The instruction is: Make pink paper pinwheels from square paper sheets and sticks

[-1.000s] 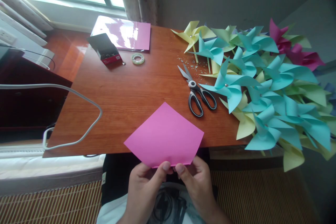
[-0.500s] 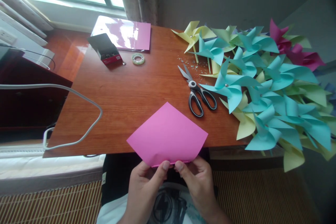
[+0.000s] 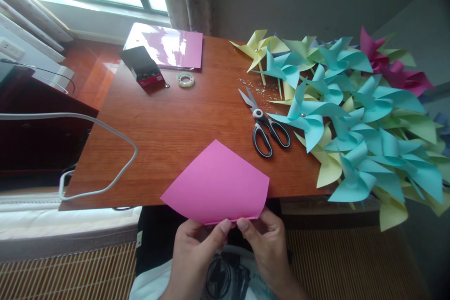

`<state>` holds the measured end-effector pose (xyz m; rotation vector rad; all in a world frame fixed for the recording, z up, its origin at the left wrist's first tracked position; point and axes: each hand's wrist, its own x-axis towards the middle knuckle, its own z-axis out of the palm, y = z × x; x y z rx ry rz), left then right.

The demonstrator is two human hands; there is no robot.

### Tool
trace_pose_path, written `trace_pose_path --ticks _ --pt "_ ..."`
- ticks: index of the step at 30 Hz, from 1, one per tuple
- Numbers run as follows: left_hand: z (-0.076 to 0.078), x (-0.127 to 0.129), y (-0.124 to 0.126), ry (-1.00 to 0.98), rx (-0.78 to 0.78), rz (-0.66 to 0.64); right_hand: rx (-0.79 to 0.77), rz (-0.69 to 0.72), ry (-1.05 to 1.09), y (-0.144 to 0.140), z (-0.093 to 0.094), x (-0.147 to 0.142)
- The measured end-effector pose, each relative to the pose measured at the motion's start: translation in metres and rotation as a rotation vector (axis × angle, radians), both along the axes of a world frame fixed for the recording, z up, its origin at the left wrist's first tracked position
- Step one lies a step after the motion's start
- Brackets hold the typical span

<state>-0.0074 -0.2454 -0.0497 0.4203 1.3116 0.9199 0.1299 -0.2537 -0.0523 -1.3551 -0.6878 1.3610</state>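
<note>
Curving gently across its face, a pink paper sheet (image 3: pixel 216 183) is pointing one corner away from the person, while its two side corners are spreading left and right. Its near edge is forming a narrow, tight strip (rolled or folded, I cannot tell which). The sheet is extending over the front edge of the wooden table (image 3: pixel 158 126), with that near edge hanging above the person's lap; whether its underside is touching the wood is impossible to tell.

The left hand (image 3: pixel 197 246) and the right hand (image 3: pixel 265 243) are both pinching the strip, nearly closed on the paper, thumbs lying on top and pointing inward, the other fingers bending underneath and partly hiding. The thumb tips are almost meeting, leaving a slight gap. Both forearms are rising from the bottom of the view.

Toward the far left of the table, a small red box (image 3: pixel 151 80) is standing with its dark lid tilting up, holding shiny little pieces too small to identify. Just beside it, a tiny metallic piece (image 3: pixel 167 86) is lying on the wood. Behind, a glossy clear packet (image 3: pixel 191 49) is containing pink paper and catching window glare. A roll of tape (image 3: pixel 185 79) is lying near the packet. Black-handled scissors (image 3: pixel 258 113) are resting slightly open beside the heaped paper pinwheels (image 3: pixel 309 115).
</note>
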Motion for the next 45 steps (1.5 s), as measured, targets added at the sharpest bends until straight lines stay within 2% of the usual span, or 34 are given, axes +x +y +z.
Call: trace_pose_path --ticks 9,15,20,24,29,36,45 --pt "0.005 0.004 0.002 0.029 0.023 0.029 -0.017 -0.002 0.077 0.001 0.002 -0.004" --pt "0.004 0.006 0.001 0.128 0.024 0.020 -0.035 -0.068 0.058 0.003 0.000 -0.009" --pt "-0.001 0.002 -0.002 0.077 0.001 0.035 -0.041 -0.061 0.020 0.002 0.000 -0.008" --pt "0.004 0.003 0.003 0.020 -0.024 0.066 -0.022 -0.045 0.019 0.005 0.006 -0.006" --pt "0.011 0.006 0.009 -0.026 -0.038 0.072 -0.011 -0.098 0.040 0.007 0.007 -0.007" --pt "0.005 0.004 0.003 -0.017 -0.021 0.070 -0.008 -0.129 0.037 0.004 0.002 -0.008" --pt "0.003 0.004 0.000 -0.009 0.029 0.071 -0.020 -0.121 0.059 0.003 0.006 -0.011"
